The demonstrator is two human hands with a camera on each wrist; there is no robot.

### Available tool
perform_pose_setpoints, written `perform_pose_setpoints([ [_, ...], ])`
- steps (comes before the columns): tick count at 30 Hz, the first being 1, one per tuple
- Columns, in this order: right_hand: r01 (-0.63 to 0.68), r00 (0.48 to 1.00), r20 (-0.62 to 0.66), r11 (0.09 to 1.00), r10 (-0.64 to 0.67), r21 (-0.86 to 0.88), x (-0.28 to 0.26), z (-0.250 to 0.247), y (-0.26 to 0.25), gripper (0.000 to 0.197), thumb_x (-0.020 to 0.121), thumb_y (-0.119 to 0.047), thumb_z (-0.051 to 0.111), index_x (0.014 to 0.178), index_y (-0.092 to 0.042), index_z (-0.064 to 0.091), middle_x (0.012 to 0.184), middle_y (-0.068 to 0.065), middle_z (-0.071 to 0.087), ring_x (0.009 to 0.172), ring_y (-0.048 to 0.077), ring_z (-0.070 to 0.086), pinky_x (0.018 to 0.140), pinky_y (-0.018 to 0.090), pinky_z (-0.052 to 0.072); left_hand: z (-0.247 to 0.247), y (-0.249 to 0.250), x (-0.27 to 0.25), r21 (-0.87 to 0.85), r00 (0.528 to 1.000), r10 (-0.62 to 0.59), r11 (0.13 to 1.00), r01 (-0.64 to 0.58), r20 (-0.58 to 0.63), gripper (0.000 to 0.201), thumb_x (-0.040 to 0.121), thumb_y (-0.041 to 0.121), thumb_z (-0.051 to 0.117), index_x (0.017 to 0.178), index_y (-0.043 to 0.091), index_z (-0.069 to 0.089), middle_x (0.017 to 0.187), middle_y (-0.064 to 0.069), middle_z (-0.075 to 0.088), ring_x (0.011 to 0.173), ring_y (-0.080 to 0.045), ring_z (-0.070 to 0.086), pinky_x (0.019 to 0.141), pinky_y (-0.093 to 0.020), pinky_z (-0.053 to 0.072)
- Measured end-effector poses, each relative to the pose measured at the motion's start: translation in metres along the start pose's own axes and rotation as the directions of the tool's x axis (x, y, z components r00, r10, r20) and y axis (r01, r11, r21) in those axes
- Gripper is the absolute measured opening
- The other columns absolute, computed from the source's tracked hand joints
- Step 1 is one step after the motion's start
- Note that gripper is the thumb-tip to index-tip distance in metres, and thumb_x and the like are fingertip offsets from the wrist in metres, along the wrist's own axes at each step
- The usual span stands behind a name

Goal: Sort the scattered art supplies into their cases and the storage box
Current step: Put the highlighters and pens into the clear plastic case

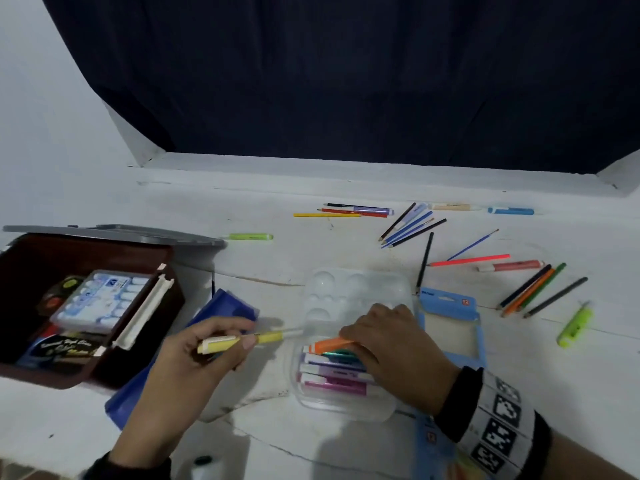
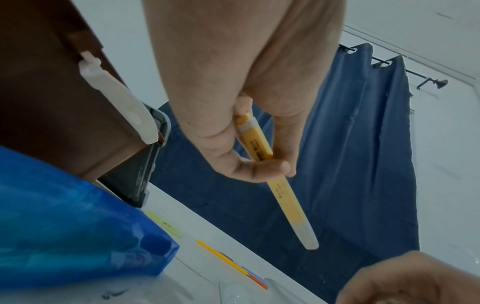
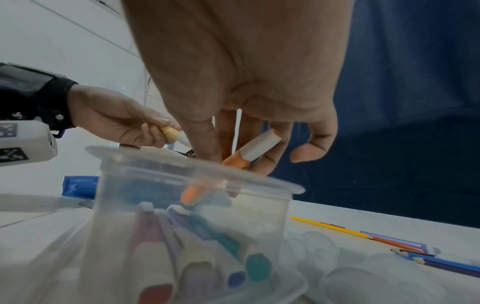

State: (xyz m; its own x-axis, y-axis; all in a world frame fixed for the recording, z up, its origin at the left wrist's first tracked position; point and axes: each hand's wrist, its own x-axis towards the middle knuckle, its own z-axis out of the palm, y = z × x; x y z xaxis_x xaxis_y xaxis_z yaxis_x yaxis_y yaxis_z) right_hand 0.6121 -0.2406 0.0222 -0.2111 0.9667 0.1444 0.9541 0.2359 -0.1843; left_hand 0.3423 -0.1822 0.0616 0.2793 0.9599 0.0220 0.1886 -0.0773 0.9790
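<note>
Head view showed the right hand (image 1: 391, 344) pinching an orange marker (image 1: 330, 344) into the clear case (image 1: 346, 408), the left hand (image 1: 204, 351) gripping a yellow marker (image 1: 242, 341). Tilted, the orange one could jam against the markers already inside.

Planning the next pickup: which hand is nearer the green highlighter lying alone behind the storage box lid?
Left. The left hand, holding a yellow marker, sits below the green highlighter. The right hand, holding an orange marker over the clear case, is farther right.

yellow marker (image 1: 242, 341) | orange marker (image 1: 330, 344) | maroon storage box (image 1: 145, 327) | navy curtain (image 1: 346, 81) | blue case (image 1: 221, 306)
</note>
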Motion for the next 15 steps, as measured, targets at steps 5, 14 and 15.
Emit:
perform_pose_setpoints([
  [5, -0.03, 0.999, -0.025, 0.992, 0.028, -0.121, 0.008, 0.002, -0.015, 0.017, 0.088, -0.032, 0.051, 0.089, -0.031, 0.068, 0.077, -0.01, 0.069, 0.082, 0.018, 0.059, 0.073, 0.04, 0.044, -0.011, -0.005, 0.01, -0.085, 0.999, 0.018, 0.996, -0.021, -0.029, 0.018, 0.076, 0.011, 0.079, 0.093, 0.012, 0.075, 0.082, -0.019, 0.069, 0.071, -0.01, 0.061, 0.065, -0.012, 0.051],
  [14, -0.065, 0.996, 0.039, 0.959, 0.079, -0.277, 0.008, 0.012, -0.016, 0.01, 0.071, -0.029, 0.076, 0.074, -0.03, 0.066, 0.059, -0.01, 0.063, 0.07, 0.018, 0.052, 0.067, 0.036, 0.033, -0.001, -0.022, 0.028, -0.342, 1.0, -0.008, 0.94, 0.0, -0.023, 0.04, 0.074, 0.03, 0.083, 0.102, 0.006, 0.066, 0.081, -0.014, 0.067, 0.079, -0.022, 0.061, 0.072, -0.018, 0.054],
  [15, -0.07, 0.995, 0.044, 0.956, 0.086, -0.284, 0.008, 0.013, -0.016, 0.01, 0.07, -0.03, 0.076, 0.075, -0.031, 0.067, 0.059, -0.01, 0.063, 0.07, 0.018, 0.052, 0.067, 0.036, 0.032, 0.002, -0.024, 0.03, -0.386, 1.0, -0.025, 0.922, 0.018, -0.014, 0.046, 0.072, 0.031, 0.085, 0.102, 0.003, 0.065, 0.086, -0.016, 0.068, 0.084, -0.024, 0.063, 0.076, -0.019, 0.054],
])
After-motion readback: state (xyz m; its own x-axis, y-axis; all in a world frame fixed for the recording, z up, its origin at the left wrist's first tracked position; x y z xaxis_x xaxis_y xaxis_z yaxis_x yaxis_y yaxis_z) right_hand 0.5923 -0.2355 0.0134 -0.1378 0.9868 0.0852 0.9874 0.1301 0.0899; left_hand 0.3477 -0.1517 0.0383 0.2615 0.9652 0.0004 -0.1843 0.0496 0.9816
